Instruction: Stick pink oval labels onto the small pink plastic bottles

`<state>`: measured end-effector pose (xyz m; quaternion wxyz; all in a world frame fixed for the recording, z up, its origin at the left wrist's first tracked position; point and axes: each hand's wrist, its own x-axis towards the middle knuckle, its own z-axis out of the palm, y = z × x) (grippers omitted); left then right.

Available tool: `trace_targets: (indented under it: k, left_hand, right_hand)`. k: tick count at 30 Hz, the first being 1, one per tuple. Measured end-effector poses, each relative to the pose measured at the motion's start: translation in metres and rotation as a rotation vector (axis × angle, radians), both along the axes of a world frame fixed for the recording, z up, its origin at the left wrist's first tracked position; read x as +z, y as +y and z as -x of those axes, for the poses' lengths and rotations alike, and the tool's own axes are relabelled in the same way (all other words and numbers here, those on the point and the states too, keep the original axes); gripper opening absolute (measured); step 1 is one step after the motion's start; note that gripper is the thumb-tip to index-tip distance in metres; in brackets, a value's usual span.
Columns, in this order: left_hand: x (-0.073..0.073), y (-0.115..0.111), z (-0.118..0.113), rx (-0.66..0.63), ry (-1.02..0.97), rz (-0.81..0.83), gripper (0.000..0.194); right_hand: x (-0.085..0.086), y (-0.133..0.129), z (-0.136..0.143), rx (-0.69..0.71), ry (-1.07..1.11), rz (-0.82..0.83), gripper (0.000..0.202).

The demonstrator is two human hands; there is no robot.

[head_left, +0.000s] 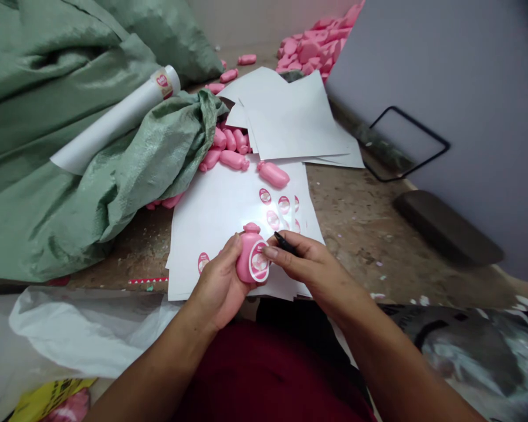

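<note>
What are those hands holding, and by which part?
The left hand holds a pink bottle by its body; the right hand holds a black tool, its gripped part hidden.

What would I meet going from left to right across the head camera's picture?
White roll, left hand, pink bottle, right hand, black frame.

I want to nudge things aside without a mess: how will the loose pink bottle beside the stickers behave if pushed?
The loose pink bottle lies on its side with rounded flanks, so it may rock or roll. Its shiny surface could be slippery. It's probably fairly stiff: the similar held bottle shows no obvious dent in the left hand.
</note>
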<state>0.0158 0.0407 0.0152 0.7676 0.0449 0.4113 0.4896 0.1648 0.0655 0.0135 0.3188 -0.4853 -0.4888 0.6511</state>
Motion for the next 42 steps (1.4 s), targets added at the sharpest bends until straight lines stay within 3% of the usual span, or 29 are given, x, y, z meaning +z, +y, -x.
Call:
trace_targets:
  k: [26,38,42]
  left_hand:
    - [-0.004,-0.006,-0.005,0.022,0.157,-0.13,0.022]
    - [-0.005,-0.01,-0.008,0.0,0.26,-0.214,0.047]
    - [-0.004,-0.012,-0.003,-0.049,0.27,-0.242,0.043]
  right_hand:
    - [-0.009,0.001,0.006,-0.002,-0.126,-0.115,0.03]
    - [-0.009,-0.005,0.013,-0.096,-0.275,-0.255,0.02]
    - [-0.009,-0.001,0.013,-0.184,-0.235,-0.199,0.043]
